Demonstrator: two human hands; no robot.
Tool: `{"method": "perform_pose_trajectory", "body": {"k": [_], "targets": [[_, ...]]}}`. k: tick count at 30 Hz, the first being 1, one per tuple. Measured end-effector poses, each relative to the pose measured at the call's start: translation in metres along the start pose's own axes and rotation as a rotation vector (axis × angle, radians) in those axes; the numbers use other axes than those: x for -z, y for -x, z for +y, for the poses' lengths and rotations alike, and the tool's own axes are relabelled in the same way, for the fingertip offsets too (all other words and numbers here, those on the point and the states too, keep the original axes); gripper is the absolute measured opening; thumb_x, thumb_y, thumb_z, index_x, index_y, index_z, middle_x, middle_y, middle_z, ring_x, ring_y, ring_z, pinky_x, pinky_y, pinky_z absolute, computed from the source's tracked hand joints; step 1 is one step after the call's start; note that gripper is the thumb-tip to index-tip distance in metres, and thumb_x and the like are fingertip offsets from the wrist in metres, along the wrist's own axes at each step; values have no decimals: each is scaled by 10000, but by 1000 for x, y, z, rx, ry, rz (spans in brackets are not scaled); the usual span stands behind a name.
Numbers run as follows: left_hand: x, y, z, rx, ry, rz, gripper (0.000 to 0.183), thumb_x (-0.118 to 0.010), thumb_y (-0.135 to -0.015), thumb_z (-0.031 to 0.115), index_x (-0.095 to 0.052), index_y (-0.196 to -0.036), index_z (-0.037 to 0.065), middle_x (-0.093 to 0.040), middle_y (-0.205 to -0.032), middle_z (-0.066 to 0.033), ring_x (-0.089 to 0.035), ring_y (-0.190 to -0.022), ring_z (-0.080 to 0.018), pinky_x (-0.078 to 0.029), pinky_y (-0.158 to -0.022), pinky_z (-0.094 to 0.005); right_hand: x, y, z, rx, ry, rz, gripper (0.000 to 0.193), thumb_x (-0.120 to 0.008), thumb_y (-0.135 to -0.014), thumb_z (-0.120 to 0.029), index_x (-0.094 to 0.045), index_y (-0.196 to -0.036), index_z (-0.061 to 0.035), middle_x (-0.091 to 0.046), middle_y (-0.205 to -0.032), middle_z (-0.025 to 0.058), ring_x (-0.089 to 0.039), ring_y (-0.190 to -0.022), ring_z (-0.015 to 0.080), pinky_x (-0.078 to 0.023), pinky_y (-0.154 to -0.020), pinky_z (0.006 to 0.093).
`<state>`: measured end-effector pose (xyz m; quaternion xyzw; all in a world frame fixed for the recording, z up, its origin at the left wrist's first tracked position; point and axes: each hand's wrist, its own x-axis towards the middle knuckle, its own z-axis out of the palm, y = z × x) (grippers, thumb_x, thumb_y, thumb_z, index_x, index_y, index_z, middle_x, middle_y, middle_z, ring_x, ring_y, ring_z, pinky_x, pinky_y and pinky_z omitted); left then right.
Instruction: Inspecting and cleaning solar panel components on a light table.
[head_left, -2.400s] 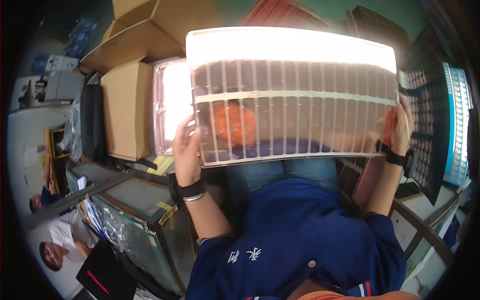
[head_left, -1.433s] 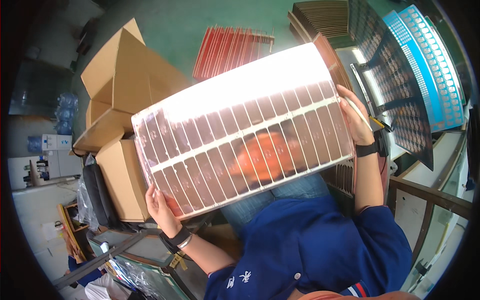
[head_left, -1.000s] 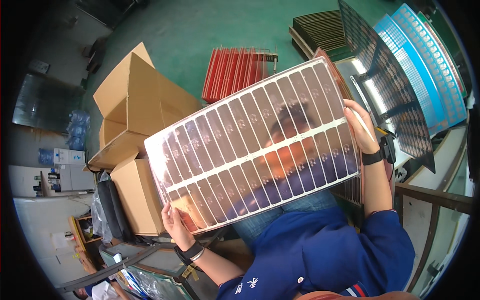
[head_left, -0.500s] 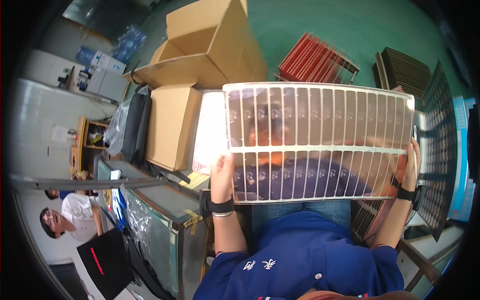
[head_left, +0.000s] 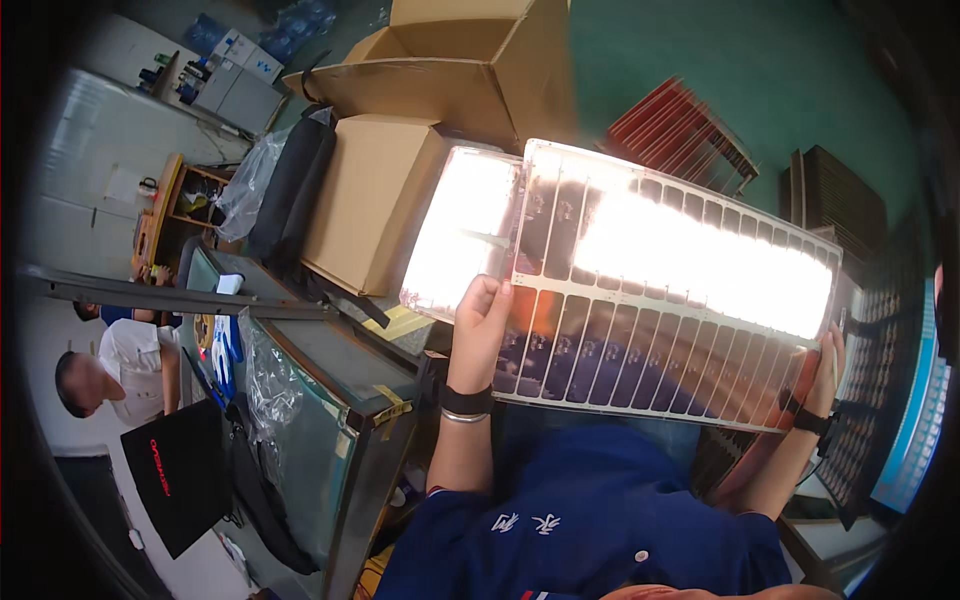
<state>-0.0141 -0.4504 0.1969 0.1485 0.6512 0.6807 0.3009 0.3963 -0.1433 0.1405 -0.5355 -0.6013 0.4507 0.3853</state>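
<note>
A large glossy sheet (head_left: 640, 345), marked with two rows of narrow dark panels between pale strips, is held out in front of my body. My left hand (head_left: 482, 325) grips its left edge, thumb on the face that I see. At the opposite edge my right hand (head_left: 824, 370) is closed on it, with most of its fingers along the rim. Strong glare whitens the upper row, and the lower row mirrors dark blue and orange. Just beyond my left hand lies a similar shiny sheet or stack of sheets (head_left: 455, 230), also washed out by light.
A closed cardboard box (head_left: 370, 200) and a larger open carton (head_left: 430, 75) stand at the left and far left. Red slatted racks (head_left: 680, 135) and dark stacked panels (head_left: 835, 195) are on the green floor. A glass-topped table (head_left: 310, 440) stands left; a person (head_left: 130, 370) is beyond.
The held sheet has tilted, its right side now lower, and shifted slightly right. Glare has spread across its upper row. Both hands keep their hold, and more of the shiny sheet at left shows.
</note>
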Motion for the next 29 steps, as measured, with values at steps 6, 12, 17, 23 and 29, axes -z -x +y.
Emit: {"method": "perform_pose_trajectory", "body": {"k": [6, 12, 17, 23, 29], "targets": [[0, 6, 2, -9, -54, 30, 158, -496, -937, 164, -481, -819, 60, -432, -709, 61, -386, -645, -3, -325, -573, -160, 0, -5, 1, 24, 85, 3, 401, -503, -921, -243, -499, -1221, 22, -537, -1181, 102, -472, -1104, 165, -345, -954, 268], [6, 6, -4, -51, -48, 38, 148, -499, -932, 151, -480, -824, 52, -435, -705, 55, -392, -630, -6, -329, -560, -163, 1, -8, 1, 48, 97, -18, 380, -511, -914, -229, -519, -1204, 17, -567, -1111, 82, -510, -1019, 147, -387, -897, 256], [7, 7, -2, -48, -37, 29, 151, -501, -929, 160, -481, -825, 51, -456, -687, 44, -417, -599, -9, -345, -513, -157, -3, -4, -6, 90, 143, 7, 368, -513, -911, -219, -530, -1192, 18, -572, -1081, 66, -507, -987, 127, -390, -873, 244], [7, 9, -1, 4, -66, 32, 148, -486, -932, 189, -483, -850, 66, -459, -633, 47, -406, -532, 2, -295, -355, -141, 1, -6, -5, 66, 155, 2, 357, -512, -911, -208, -535, -1187, 18, -567, -1086, 64, -503, -984, 125, -384, -870, 240], [4, 10, 3, 90, -17, 55, 114, -500, -926, 119, -481, -830, 61, -436, -712, 67, -389, -662, -5, -319, -598, -159, 8, -13, 1, 51, 85, -24, 392, -532, -897, -234, -526, -1214, -4, -555, -1162, 97, -504, -1049, 174, -372, -913, 254]]}}
